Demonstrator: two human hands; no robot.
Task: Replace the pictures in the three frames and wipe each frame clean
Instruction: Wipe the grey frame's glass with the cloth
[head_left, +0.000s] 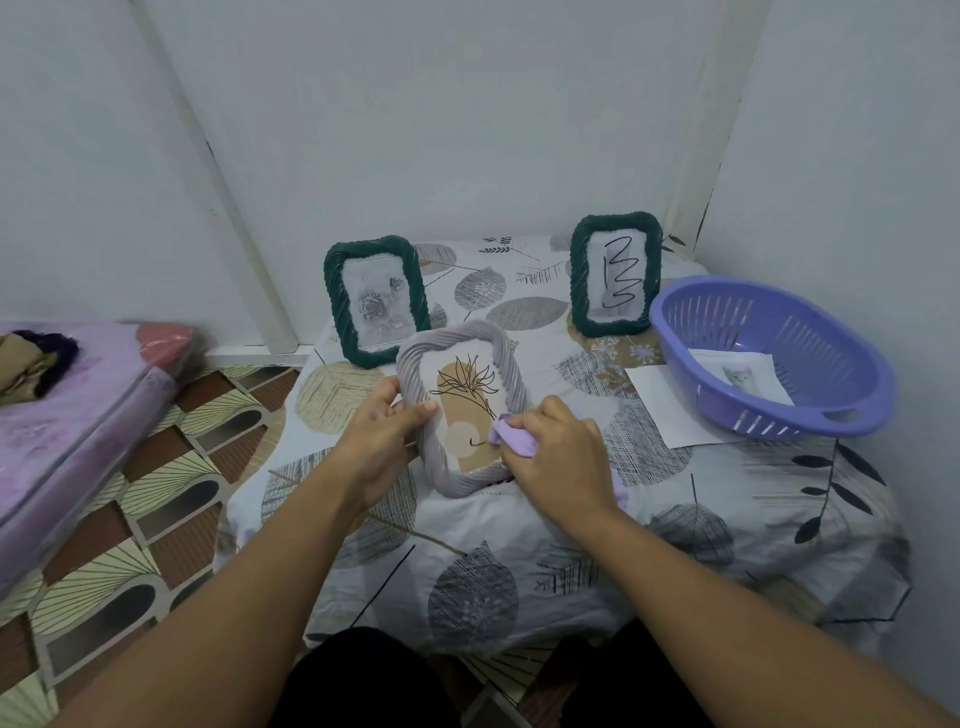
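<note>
A grey rope-edged frame (506, 358) with a tan leaf picture leans tilted over the table's middle. My left hand (387, 431) grips its left edge, thumb on the front. My right hand (558, 449) holds a lilac cloth (514, 436) bunched against the frame's lower right glass. Two dark green frames stand upright behind: the left green frame (376, 301) shows grey roses, the right green frame (615, 273) shows a black scribble.
A purple slotted basket (769, 358) at the right holds a cat picture (740, 379). A white sheet (670, 410) lies partly under it. The table wears a leaf-print cloth (519, 551). A pink mattress (78, 415) lies at left; walls close behind and right.
</note>
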